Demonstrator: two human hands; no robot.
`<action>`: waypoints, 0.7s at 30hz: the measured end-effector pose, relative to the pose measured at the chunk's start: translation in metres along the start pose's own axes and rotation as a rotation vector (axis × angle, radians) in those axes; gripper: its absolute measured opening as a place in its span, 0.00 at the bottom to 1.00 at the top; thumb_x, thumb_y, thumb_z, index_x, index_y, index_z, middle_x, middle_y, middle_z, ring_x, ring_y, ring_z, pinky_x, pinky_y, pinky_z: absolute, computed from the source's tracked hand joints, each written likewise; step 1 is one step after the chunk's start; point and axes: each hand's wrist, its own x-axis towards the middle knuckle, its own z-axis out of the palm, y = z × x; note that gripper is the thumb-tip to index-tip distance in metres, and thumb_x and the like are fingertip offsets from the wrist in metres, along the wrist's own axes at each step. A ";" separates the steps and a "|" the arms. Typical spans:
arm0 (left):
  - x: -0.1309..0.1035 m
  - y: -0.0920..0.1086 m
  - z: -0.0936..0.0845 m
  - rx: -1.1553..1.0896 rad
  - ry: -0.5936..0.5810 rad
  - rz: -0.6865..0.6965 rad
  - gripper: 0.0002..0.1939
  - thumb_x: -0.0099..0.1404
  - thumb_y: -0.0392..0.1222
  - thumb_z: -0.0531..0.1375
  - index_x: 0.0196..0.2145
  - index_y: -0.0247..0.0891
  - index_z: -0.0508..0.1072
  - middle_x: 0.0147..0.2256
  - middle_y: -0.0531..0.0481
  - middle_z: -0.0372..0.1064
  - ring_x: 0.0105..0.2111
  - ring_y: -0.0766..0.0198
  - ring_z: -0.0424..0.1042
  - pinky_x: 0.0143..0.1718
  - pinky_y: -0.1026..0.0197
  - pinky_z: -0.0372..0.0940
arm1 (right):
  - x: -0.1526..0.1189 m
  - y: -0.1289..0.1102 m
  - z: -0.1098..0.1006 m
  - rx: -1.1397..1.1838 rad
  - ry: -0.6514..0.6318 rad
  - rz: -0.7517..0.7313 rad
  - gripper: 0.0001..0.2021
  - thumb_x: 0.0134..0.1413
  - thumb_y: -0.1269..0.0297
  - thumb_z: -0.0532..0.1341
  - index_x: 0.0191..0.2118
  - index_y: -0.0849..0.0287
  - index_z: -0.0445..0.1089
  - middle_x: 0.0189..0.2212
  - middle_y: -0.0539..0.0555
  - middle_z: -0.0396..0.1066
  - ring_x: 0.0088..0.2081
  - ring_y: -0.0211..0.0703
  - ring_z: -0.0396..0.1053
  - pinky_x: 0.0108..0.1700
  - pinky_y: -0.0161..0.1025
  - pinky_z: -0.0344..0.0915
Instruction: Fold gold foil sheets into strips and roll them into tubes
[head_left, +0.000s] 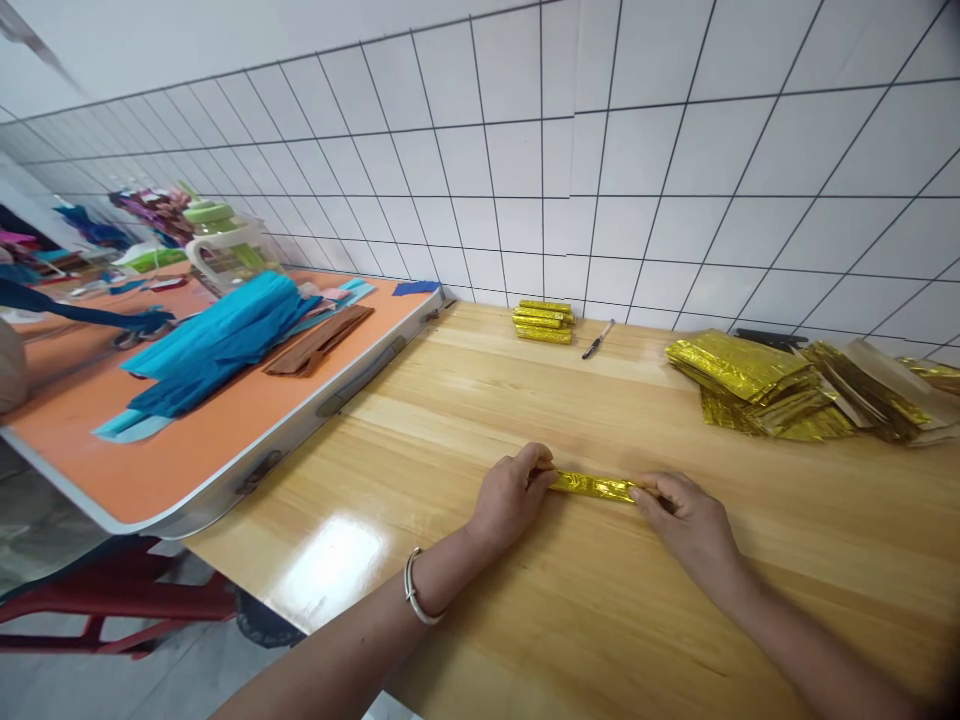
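Note:
A narrow folded strip of shiny gold foil paper (596, 486) is stretched level between my two hands, just over the wooden table. My left hand (517, 490), with a bangle at the wrist, pinches its left end between thumb and fingers. At the other end, the thumb and fingers of my right hand (679, 515) are closed on the strip. Several similar gold foil rolls (543, 322) lie stacked against the tiled wall. To the right rests a loose pile of gold foil sheets (750, 380), some showing a dull brown backing.
A black pen (598, 340) lies near the wall. On the left, an orange folding table (225, 450) adjoins the wooden table (450, 400). It bears blue crepe paper (225, 335), brown paper (319, 342) and a green-lidded jug (225, 245). A red stool (112, 600) stands below.

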 end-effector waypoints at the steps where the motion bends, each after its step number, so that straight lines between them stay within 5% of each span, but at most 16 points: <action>1: 0.001 -0.001 0.001 -0.016 -0.006 -0.009 0.05 0.62 0.38 0.56 0.36 0.43 0.63 0.33 0.57 0.72 0.32 0.66 0.70 0.33 0.65 0.62 | 0.000 0.000 -0.001 -0.002 0.003 -0.016 0.08 0.54 0.60 0.58 0.36 0.55 0.72 0.32 0.52 0.72 0.33 0.43 0.68 0.35 0.39 0.64; 15: 0.007 0.002 0.012 0.113 0.022 0.003 0.04 0.61 0.36 0.56 0.35 0.41 0.64 0.29 0.55 0.66 0.29 0.66 0.66 0.30 0.66 0.59 | 0.005 -0.002 -0.001 -0.101 0.001 -0.146 0.06 0.55 0.63 0.58 0.36 0.54 0.71 0.30 0.50 0.72 0.34 0.44 0.66 0.37 0.40 0.62; 21: 0.006 0.004 0.011 0.169 0.022 0.055 0.05 0.62 0.35 0.55 0.37 0.40 0.66 0.36 0.50 0.64 0.35 0.64 0.65 0.36 0.63 0.62 | 0.005 -0.002 -0.002 -0.145 -0.019 -0.158 0.06 0.55 0.63 0.58 0.35 0.54 0.71 0.29 0.50 0.72 0.33 0.44 0.65 0.36 0.40 0.60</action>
